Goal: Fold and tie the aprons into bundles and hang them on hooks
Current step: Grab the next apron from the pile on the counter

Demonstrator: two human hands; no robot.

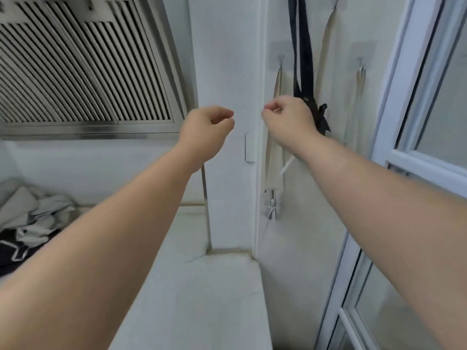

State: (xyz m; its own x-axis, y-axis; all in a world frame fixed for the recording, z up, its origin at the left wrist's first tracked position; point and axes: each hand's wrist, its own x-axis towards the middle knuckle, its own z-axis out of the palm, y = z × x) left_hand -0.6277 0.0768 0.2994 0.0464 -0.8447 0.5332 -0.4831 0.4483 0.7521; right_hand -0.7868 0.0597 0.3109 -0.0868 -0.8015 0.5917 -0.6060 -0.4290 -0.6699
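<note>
left hand [209, 130]: fingers curled, holding nothing, raised before the wall | right hand [288, 117]: fingers curled, thumb against forefinger; cannot tell if they pinch anything | black apron bundle [323, 120] hangs just behind right hand | beige apron bundle [272, 208] hangs lower

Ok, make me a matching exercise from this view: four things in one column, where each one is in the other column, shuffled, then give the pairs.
Things:
1. dark apron bundle
2. pale apron bundle
3. loose apron pile
4. slatted vent

Places:
A. on the counter, far left
B. top left, above the counter
C. hung low on the wall, near the counter's corner
D. hung just behind the right hand

Pairs: 1-D, 2-C, 3-A, 4-B.
</note>
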